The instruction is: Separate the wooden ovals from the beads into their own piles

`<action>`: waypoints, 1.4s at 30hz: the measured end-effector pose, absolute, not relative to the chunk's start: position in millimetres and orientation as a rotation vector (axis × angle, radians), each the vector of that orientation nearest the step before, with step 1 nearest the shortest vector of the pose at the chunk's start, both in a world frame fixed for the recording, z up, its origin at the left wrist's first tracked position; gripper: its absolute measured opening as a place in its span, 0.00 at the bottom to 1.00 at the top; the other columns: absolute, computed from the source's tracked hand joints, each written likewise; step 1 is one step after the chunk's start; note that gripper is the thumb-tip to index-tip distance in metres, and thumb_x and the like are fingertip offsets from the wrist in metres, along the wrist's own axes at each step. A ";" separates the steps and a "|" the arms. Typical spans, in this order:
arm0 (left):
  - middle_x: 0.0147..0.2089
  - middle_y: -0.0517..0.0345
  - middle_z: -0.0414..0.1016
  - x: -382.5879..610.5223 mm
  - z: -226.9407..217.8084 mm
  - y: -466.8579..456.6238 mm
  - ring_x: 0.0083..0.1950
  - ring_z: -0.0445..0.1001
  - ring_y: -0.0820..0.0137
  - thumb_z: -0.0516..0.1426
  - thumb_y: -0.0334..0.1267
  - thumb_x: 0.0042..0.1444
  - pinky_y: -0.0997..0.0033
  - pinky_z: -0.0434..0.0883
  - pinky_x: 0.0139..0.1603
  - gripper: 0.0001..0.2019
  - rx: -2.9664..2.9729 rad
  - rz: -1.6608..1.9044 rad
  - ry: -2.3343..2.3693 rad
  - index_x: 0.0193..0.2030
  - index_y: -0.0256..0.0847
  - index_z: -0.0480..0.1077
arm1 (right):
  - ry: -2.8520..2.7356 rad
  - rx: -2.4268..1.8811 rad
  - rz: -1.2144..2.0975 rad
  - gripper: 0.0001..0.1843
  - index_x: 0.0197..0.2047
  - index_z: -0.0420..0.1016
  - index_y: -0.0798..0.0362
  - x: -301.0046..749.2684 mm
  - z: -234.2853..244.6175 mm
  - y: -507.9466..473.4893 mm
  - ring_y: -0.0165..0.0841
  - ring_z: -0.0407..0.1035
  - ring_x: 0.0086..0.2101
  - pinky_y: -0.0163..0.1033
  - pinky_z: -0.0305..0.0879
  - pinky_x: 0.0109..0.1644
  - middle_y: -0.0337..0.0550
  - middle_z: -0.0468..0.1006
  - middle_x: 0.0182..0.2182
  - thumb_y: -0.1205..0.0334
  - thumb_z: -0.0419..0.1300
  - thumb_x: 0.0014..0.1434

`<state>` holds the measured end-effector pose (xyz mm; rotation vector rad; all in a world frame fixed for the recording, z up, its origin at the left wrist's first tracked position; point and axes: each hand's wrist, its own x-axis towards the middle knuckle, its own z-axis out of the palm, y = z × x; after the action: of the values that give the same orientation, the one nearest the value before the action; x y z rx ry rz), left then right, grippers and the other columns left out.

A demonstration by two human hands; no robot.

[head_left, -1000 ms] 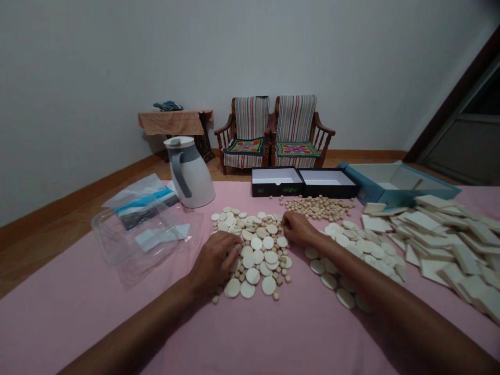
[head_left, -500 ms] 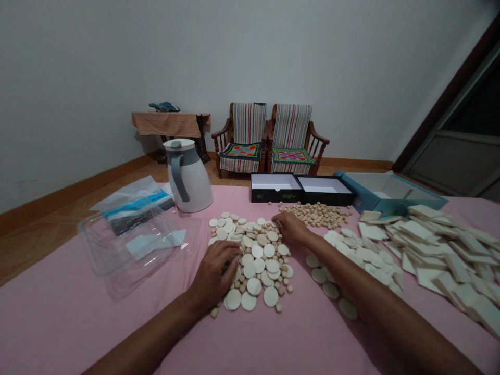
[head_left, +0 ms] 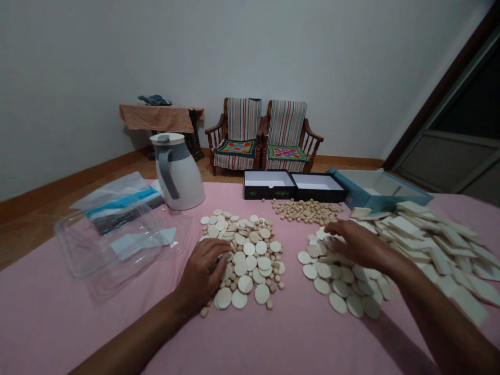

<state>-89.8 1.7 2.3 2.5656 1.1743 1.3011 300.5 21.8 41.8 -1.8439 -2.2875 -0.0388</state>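
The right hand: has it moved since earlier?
Yes: against the black boxes, the right hand has shifted right, from the mixed pile to the disc pile.

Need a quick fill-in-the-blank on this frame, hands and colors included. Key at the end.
1. The tablecloth is ____.
2. The left hand is nearer the white jug than the ____ hand is.
3. The right hand is over a pile of flat pieces whose outline is ____.
4. The open box just right of the black boxes is ____.

Missing words: pink; right; round; blue.
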 end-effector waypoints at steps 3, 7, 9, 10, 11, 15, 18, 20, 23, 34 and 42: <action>0.41 0.51 0.77 -90.8 0.8 2.5 0.46 0.73 0.64 0.53 0.31 0.61 0.59 0.71 0.48 0.07 2.557 1.311 1.185 0.42 0.40 0.71 | -2.230 -1.792 -0.069 0.17 0.45 0.76 0.51 294.4 44.0 22.8 0.42 0.70 0.42 0.43 0.63 0.45 0.49 0.77 0.41 0.66 0.62 0.50; 0.41 0.52 0.77 -92.2 -1.3 2.1 0.46 0.73 0.64 0.53 0.31 0.60 0.60 0.71 0.48 0.07 2.557 1.304 1.190 0.43 0.40 0.71 | -2.300 -1.531 0.235 0.17 0.46 0.75 0.53 236.4 32.7 62.2 0.33 0.72 0.37 0.38 0.64 0.43 0.46 0.77 0.43 0.71 0.59 0.52; 0.41 0.51 0.77 -92.3 -1.6 1.3 0.46 0.73 0.64 0.53 0.31 0.60 0.60 0.71 0.48 0.08 2.553 1.304 1.187 0.43 0.40 0.71 | -2.360 -1.426 0.255 0.21 0.49 0.74 0.55 205.8 23.5 85.7 0.34 0.71 0.42 0.38 0.63 0.47 0.49 0.76 0.46 0.75 0.57 0.52; 0.41 0.51 0.77 -92.2 -1.5 0.9 0.46 0.73 0.64 0.53 0.31 0.60 0.60 0.71 0.48 0.08 2.548 1.303 1.190 0.43 0.40 0.71 | -2.391 -1.411 0.263 0.21 0.50 0.74 0.55 193.5 18.8 95.9 0.35 0.70 0.44 0.39 0.62 0.48 0.50 0.76 0.47 0.75 0.57 0.52; 0.41 0.51 0.77 -92.0 -1.2 0.5 0.45 0.73 0.64 0.53 0.30 0.60 0.60 0.71 0.47 0.08 2.545 1.301 1.194 0.43 0.40 0.71 | -2.421 -1.416 0.277 0.20 0.48 0.75 0.55 183.6 14.6 104.6 0.36 0.70 0.44 0.38 0.62 0.48 0.50 0.77 0.45 0.75 0.57 0.52; 0.40 0.52 0.77 -91.1 0.1 -0.3 0.45 0.73 0.65 0.53 0.30 0.60 0.61 0.71 0.48 0.07 2.547 1.292 1.205 0.42 0.40 0.71 | -2.467 -1.468 0.296 0.15 0.40 0.78 0.56 167.9 6.2 120.4 0.34 0.70 0.39 0.36 0.61 0.43 0.48 0.79 0.38 0.75 0.54 0.52; 0.40 0.51 0.77 -90.4 0.2 0.0 0.45 0.73 0.65 0.53 0.29 0.60 0.61 0.70 0.48 0.07 2.557 1.296 1.202 0.42 0.39 0.71 | -2.446 -1.495 0.262 0.14 0.38 0.77 0.57 178.9 14.5 110.4 0.35 0.69 0.37 0.35 0.60 0.41 0.48 0.78 0.36 0.74 0.54 0.51; 0.40 0.51 0.77 -90.0 -0.3 0.7 0.44 0.73 0.65 0.53 0.29 0.60 0.61 0.71 0.47 0.07 2.566 1.307 1.198 0.42 0.39 0.71 | -2.434 -1.502 0.228 0.13 0.40 0.76 0.58 197.8 26.2 93.8 0.35 0.68 0.37 0.36 0.59 0.42 0.48 0.77 0.36 0.72 0.54 0.52; 0.40 0.51 0.77 -89.7 -1.3 2.1 0.44 0.73 0.65 0.53 0.29 0.60 0.61 0.71 0.46 0.07 2.580 1.307 1.187 0.42 0.38 0.71 | -2.456 -1.565 0.157 0.11 0.39 0.75 0.56 239.9 46.1 60.7 0.34 0.68 0.35 0.36 0.59 0.39 0.48 0.76 0.35 0.70 0.54 0.54; 0.41 0.52 0.76 -92.4 -5.3 4.2 0.46 0.72 0.65 0.53 0.30 0.60 0.62 0.70 0.48 0.07 2.595 1.274 1.203 0.44 0.39 0.70 | -2.292 -1.590 0.391 0.11 0.40 0.73 0.55 224.1 43.7 49.0 0.30 0.70 0.32 0.33 0.60 0.36 0.43 0.77 0.36 0.71 0.58 0.51; 0.40 0.52 0.76 -92.1 -3.6 1.9 0.45 0.72 0.66 0.54 0.29 0.60 0.62 0.70 0.48 0.07 2.608 1.267 1.214 0.43 0.38 0.70 | -2.244 -1.651 0.305 0.05 0.33 0.69 0.55 171.7 1.6 76.9 0.29 0.65 0.30 0.32 0.53 0.32 0.41 0.74 0.30 0.71 0.56 0.50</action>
<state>-92.1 1.9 -3.6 2.6076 1.2142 1.2668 171.7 76.9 1.6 -1.6507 -2.2438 0.3049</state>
